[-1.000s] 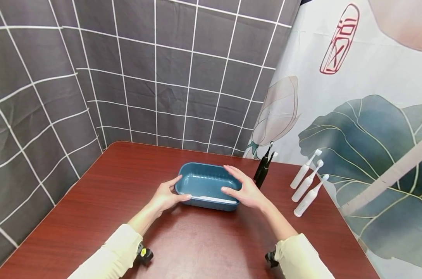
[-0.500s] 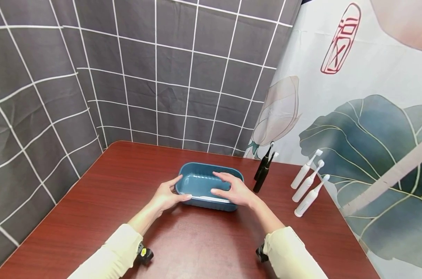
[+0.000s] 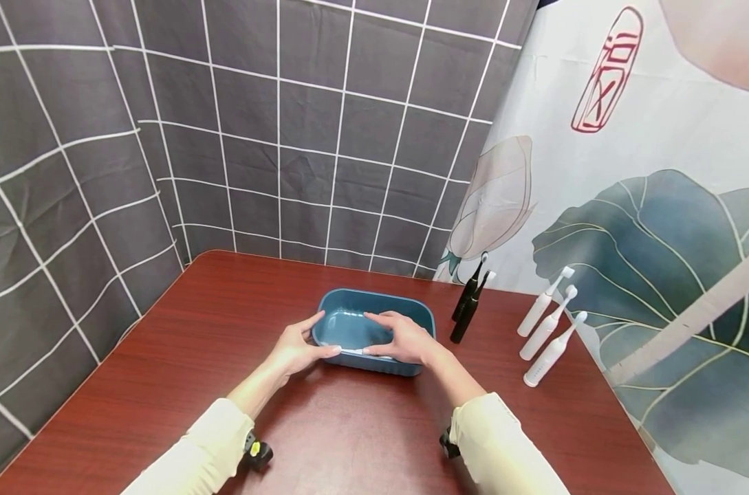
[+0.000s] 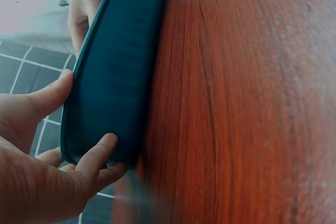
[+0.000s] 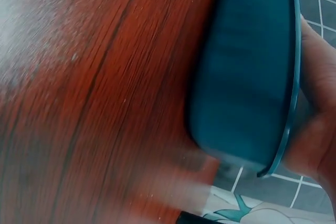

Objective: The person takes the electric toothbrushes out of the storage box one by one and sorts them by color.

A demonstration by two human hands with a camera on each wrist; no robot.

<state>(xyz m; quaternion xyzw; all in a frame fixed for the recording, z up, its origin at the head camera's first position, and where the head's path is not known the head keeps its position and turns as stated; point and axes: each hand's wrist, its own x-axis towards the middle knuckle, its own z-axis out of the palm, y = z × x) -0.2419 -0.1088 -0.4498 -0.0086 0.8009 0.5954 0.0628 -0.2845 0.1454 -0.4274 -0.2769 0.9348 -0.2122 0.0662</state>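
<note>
A blue rectangular plastic basin (image 3: 348, 330) sits on the table, its opening upward. My left hand (image 3: 295, 350) holds its left end, thumb on the front rim and fingers round the outside; the left wrist view shows those fingertips (image 4: 109, 140) against the basin's wall (image 4: 113, 77). Over the right half of the basin is my right hand (image 3: 405, 338), with thumb and fingers extended and apart. In the right wrist view that hand (image 5: 317, 108) is partly hidden behind the basin's wall (image 5: 241, 87). A bright white strip shows along the front inner edge.
Two black electric toothbrushes (image 3: 465, 313) stand right of the basin. Farther right, three white electric toothbrushes (image 3: 546, 359) stand in a row near the edge of the red-brown wooden table (image 3: 238, 295). A grey gridded curtain (image 3: 312, 165) hangs behind.
My right hand has moved left, from the basin's right end to over its inside. The left hand and the basin have stayed in place.
</note>
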